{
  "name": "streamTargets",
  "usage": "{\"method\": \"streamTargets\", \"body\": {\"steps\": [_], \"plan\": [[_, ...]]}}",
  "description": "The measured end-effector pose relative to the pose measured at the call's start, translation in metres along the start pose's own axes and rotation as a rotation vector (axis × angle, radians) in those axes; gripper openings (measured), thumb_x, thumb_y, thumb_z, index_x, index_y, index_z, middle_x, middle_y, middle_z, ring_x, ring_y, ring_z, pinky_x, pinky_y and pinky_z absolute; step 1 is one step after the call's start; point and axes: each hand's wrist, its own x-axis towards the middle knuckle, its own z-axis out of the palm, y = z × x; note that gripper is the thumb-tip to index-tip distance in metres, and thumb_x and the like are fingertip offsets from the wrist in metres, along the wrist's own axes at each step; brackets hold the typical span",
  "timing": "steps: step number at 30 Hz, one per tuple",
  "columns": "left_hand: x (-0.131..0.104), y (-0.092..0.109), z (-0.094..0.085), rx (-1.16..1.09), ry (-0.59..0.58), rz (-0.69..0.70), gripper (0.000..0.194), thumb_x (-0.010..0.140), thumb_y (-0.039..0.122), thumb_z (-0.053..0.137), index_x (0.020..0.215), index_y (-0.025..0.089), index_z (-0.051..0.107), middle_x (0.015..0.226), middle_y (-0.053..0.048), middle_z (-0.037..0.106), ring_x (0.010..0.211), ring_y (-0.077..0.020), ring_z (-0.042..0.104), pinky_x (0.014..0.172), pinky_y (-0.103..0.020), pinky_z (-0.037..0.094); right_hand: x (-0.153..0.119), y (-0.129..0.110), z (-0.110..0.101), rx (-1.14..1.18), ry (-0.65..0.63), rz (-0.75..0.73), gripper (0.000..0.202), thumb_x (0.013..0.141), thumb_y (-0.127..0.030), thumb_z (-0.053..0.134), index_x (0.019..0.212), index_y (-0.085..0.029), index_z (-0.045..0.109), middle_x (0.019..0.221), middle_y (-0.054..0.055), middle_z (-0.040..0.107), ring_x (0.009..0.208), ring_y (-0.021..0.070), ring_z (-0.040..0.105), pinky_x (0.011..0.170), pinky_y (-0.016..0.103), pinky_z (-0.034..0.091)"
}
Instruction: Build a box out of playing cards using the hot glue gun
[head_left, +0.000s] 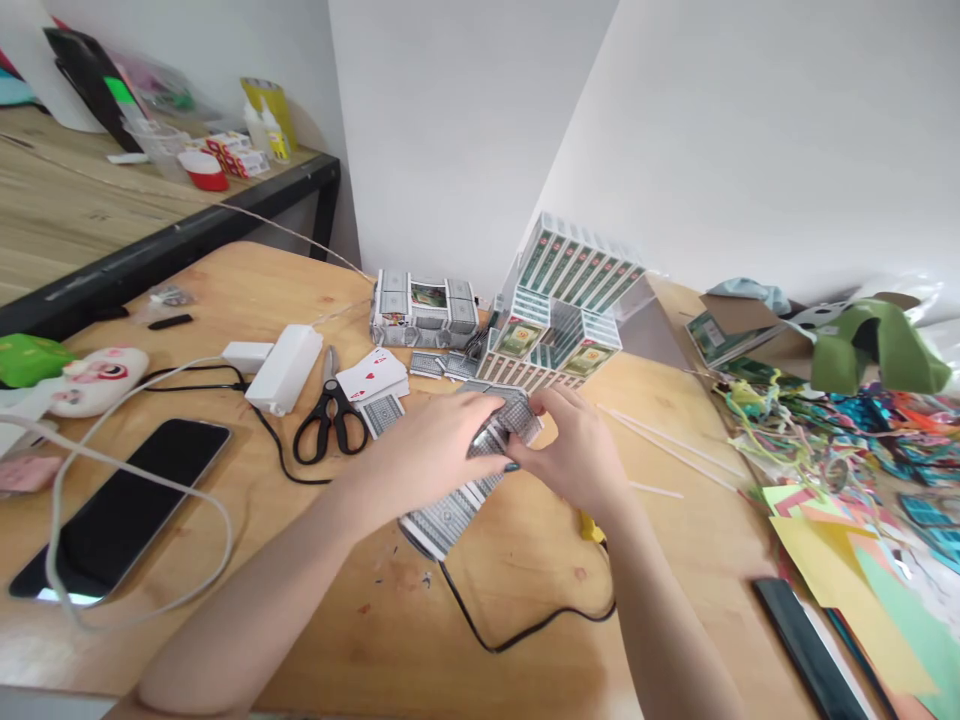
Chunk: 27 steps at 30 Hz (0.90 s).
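Observation:
Near the middle of the table, my left hand (pixel 450 440) grips a long piece covered with grey patterned playing cards (pixel 450 515), its fingers over the upper part. My right hand (pixel 566 440) pinches the same piece at its upper right end, thumb and index finger close together. The piece's lower end slants toward the front left. Behind it lie several loose grey-backed cards (pixel 427 364). A face-up stack of cards (pixel 373 375) showing hearts rests to the left, beside black-handled scissors (pixel 330 410).
A card-covered box (pixel 424 315) and stacked green-white card boxes (pixel 577 262) stand at the back. On the left are a white adapter (pixel 285 368), a phone (pixel 124 505) and cables. Coloured papers (pixel 847 590) and a black bar (pixel 810 645) lie at right.

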Motion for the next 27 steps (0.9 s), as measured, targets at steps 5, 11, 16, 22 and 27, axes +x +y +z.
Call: {"method": "streamTargets", "body": {"steps": [5,11,16,22,27], "plan": [[0.004,-0.025,-0.018,-0.155,-0.019,0.028,0.038,0.083,0.022,0.059,0.12,0.026,0.059,0.121,-0.002,0.061,0.098,-0.0162,0.062,0.083,-0.028,0.05,0.016,-0.003,-0.006,0.07,-0.161,-0.151,0.014,0.065,-0.021,0.06,0.073,-0.022,0.048,0.078,0.0,0.055,0.075,0.0173,0.053,0.069,0.029,0.042],[0.01,-0.044,-0.017,-0.238,-0.097,-0.025,0.041,0.073,0.022,0.064,0.114,0.026,0.062,0.107,-0.001,0.058,0.081,-0.0128,0.06,0.069,-0.024,0.05,0.021,-0.007,0.009,0.187,-0.193,-0.186,0.017,0.064,-0.017,0.061,0.076,-0.021,0.049,0.078,-0.002,0.053,0.073,0.015,0.051,0.069,0.027,0.043],[0.013,-0.056,-0.017,-0.337,-0.162,-0.106,0.046,0.071,0.025,0.064,0.116,0.028,0.06,0.105,-0.001,0.052,0.085,-0.014,0.058,0.072,-0.025,0.051,0.012,-0.005,0.025,0.279,-0.106,-0.144,0.023,0.069,-0.019,0.062,0.091,-0.021,0.054,0.09,0.003,0.055,0.085,0.0181,0.055,0.078,0.032,0.047],[0.013,-0.066,-0.02,-0.374,-0.197,-0.151,0.049,0.069,0.026,0.066,0.117,0.026,0.058,0.11,-0.003,0.048,0.087,-0.0149,0.057,0.074,-0.026,0.051,0.0,-0.001,0.043,0.47,-0.147,0.038,0.035,0.077,-0.03,0.062,0.109,-0.025,0.05,0.114,0.007,0.053,0.097,0.0195,0.058,0.073,0.032,0.053],[0.014,-0.073,-0.017,-0.423,-0.203,-0.125,0.047,0.072,0.028,0.065,0.118,0.027,0.056,0.107,-0.003,0.05,0.087,-0.0154,0.057,0.074,-0.027,0.05,-0.003,-0.005,0.038,0.356,-0.264,0.148,0.035,0.084,-0.042,0.056,0.114,-0.027,0.046,0.101,0.004,0.059,0.064,0.0142,0.06,0.069,0.038,0.051]]}}
